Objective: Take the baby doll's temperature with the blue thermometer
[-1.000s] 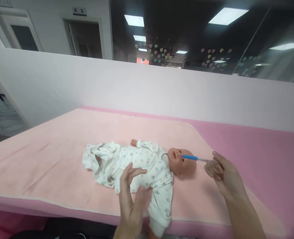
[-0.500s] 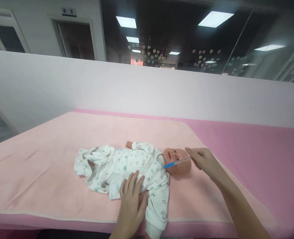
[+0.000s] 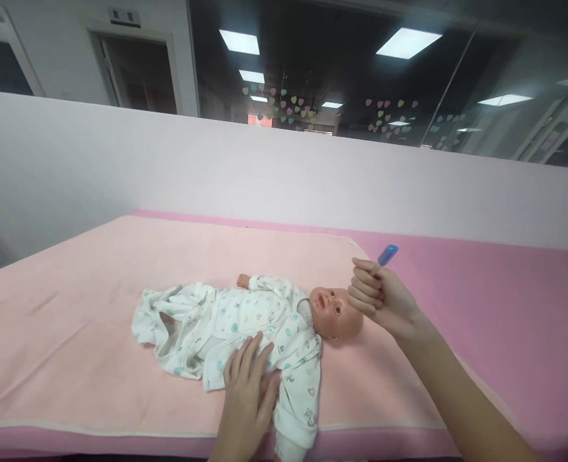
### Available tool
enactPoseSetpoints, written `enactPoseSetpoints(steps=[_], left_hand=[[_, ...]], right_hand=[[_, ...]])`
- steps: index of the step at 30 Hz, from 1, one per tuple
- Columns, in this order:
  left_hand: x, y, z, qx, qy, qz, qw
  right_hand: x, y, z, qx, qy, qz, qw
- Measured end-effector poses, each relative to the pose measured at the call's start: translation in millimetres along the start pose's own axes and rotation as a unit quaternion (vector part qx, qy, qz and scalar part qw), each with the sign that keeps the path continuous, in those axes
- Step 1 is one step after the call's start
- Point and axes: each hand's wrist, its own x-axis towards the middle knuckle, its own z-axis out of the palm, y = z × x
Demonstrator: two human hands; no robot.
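A baby doll (image 3: 337, 316) lies on its back with its head to the right, dressed in a white printed baby suit (image 3: 245, 314). My left hand (image 3: 248, 385) rests on the suit at the doll's near side, fingers stretched out and slightly apart. Above the doll's head, my right hand (image 3: 373, 292) is closed in a fist around a thermometer (image 3: 388, 255), a thin clear tube with a blue end. Only the blue end sticks up past the fist; most of the tube is hidden by the fingers.
The doll is on a peach blanket (image 3: 95, 289) spread over a pink padded surface (image 3: 481, 301). A low white wall (image 3: 284, 179) runs along the back. Beyond it are a dark window (image 3: 341, 70) with heart stickers and a doorway (image 3: 139, 74).
My right hand has turned and risen, so the thermometer's blue end now points up and right instead of down-left over the doll's face. The left hand stays on the suit.
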Motion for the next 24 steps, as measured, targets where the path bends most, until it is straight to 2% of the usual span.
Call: enactPoseSetpoints(steps=[3,6,11,13,16,20,24], left_hand=[[-0.2,-0.3,0.1,0.001,-0.001,-0.001,1.000],[-0.1,-0.4,-0.4,0.003,-0.004,-0.002,1.000],[0.4,-0.6,-1.3,-0.001,-0.011,-0.003,1.000],[0.5,-0.7,-1.4,-0.003,-0.013,-0.004,1.000],[0.4,-0.8,-1.6,-0.004,-0.015,-0.005,1.000],[0.3,-0.9,-1.8,0.000,-0.019,-0.005,1.000],[0.2,-0.7,-1.1,0.006,-0.016,-0.004,1.000]], right_hand=[[-1.0,-0.8,0.3,-0.095,0.035,-0.034,0.994],[-3.7,6.4,1.4,-0.221,0.068,-0.057,0.971],[-8.5,13.6,-4.3,-0.184,0.084,-0.057,0.978],[-8.3,17.4,-6.9,-0.210,0.082,-0.057,0.973],[-6.5,23.9,-7.9,-0.299,0.096,-0.075,0.946],[-8.1,24.2,-7.1,-0.283,0.110,-0.077,0.950],[-23.0,22.7,-9.4,-0.361,0.166,-0.133,0.908]])
